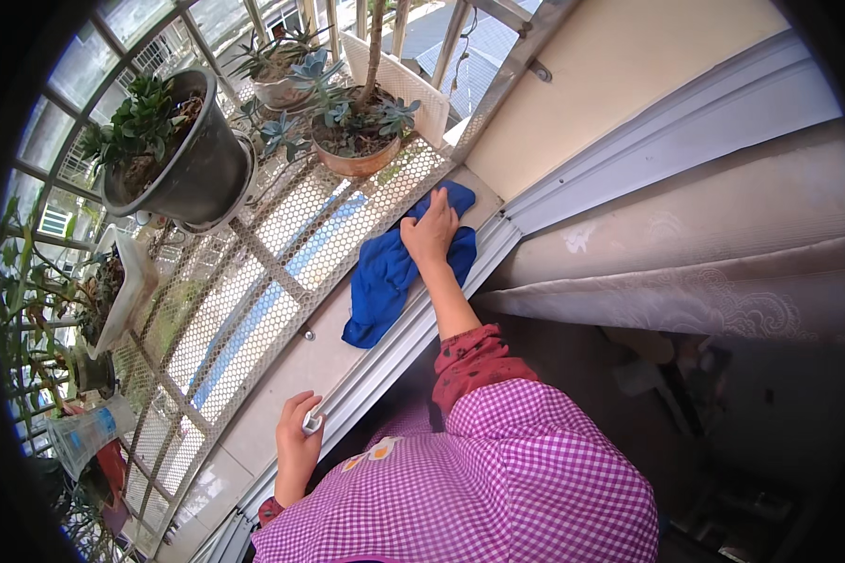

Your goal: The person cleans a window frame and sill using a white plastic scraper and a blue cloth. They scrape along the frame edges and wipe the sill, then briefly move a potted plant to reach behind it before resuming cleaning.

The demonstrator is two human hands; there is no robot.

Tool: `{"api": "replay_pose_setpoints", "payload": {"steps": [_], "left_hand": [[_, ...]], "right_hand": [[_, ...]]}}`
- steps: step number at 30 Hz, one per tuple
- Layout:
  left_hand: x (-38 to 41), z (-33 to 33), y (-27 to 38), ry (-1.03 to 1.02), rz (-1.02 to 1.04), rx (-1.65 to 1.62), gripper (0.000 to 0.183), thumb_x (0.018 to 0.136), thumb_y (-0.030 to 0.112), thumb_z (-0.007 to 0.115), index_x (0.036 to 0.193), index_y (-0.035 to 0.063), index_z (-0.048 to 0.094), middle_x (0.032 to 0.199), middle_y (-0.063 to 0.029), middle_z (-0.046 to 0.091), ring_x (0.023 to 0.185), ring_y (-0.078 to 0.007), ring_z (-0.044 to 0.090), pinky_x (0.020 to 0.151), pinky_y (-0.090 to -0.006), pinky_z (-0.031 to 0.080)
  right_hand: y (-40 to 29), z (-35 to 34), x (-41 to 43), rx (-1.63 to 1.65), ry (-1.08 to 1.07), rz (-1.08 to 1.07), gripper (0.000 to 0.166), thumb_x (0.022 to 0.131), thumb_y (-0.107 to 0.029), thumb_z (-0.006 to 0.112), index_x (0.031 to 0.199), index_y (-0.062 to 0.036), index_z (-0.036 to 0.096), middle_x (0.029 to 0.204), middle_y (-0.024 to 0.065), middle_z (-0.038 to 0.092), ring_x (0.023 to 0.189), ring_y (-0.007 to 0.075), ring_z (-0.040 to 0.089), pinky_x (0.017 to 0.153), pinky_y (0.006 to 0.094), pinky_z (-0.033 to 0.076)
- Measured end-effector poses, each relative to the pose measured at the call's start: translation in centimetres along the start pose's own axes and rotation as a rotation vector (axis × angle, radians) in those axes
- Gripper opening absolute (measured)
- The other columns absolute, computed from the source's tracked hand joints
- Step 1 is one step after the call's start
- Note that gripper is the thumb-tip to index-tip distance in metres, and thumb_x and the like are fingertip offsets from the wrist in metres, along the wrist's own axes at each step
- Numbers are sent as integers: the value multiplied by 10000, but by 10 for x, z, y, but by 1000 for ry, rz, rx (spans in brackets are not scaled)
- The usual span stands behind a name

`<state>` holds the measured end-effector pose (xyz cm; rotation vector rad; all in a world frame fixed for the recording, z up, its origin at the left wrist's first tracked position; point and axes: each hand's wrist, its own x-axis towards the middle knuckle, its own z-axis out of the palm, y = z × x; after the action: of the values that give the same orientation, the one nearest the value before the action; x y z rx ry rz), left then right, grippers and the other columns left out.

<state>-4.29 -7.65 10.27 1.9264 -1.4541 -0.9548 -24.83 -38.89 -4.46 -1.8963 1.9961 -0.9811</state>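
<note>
My right hand presses a crumpled blue cloth onto the tiled window sill, near the sill's far right end. Part of the cloth bunches up around the fingers, while the rest spreads back along the sill. Lower down, my left hand is at the sill beside the window track. Its fingers curl around a small white piece, whose kind I cannot make out. Both forearms come from dark red patterned sleeves under a purple checked apron.
Beyond the sill lies a perforated metal shelf inside a barred window cage. On it stand a tilted dark plant pot, a round succulent pot and a white planter. A bolt protrudes by the sill. Curtains hang at right.
</note>
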Motion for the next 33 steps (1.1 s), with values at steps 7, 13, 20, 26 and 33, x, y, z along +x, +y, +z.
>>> {"api": "replay_pose_setpoints", "payload": {"steps": [7, 13, 20, 26, 33], "left_hand": [[-9, -12, -10, -5, 13, -39, 300, 762, -22, 662, 1054, 37, 623, 1106, -150, 604, 985, -329, 611, 822, -357, 488], [-17, -23, -1, 27, 105, -15, 285, 769, -33, 658, 1045, 26, 618, 1080, -148, 617, 970, -325, 616, 818, -348, 488], [-54, -39, -24, 96, 0, 1, 292, 761, -34, 658, 1044, 22, 615, 1055, -149, 621, 946, -318, 615, 821, -340, 479], [-65, -60, -38, 327, -57, -14, 396, 795, -47, 589, 1185, 21, 582, 1182, -147, 568, 1143, -279, 539, 972, -349, 393], [-54, -103, -37, 724, 44, -349, 561, 885, 27, 620, 1390, 7, 376, 1121, -15, 553, 639, -1, 392, 596, -151, 348]], "right_hand": [[-51, -7, -87, 63, -125, -105, 681, 723, -102, 694, 1305, 49, 375, 1297, 223, 484, 1244, 337, 435, 1019, 451, 321], [-81, -2, -130, 220, -115, -8, 298, 804, -103, 688, 1053, 14, 575, 884, 114, 643, 806, 262, 619, 700, 376, 495], [-217, -90, -97, 2033, -676, 459, 274, 927, -195, 605, 1138, -25, 564, 947, 38, 645, 804, 117, 610, 691, 250, 514], [-286, -82, -109, 1823, -673, 328, 227, 971, -235, 537, 995, -33, 638, 772, -57, 603, 647, 6, 497, 561, 192, 432], [-301, -155, -167, 2118, -903, 593, 293, 977, -286, 496, 1159, -63, 551, 1036, 28, 637, 892, 90, 620, 765, 257, 534]]}}
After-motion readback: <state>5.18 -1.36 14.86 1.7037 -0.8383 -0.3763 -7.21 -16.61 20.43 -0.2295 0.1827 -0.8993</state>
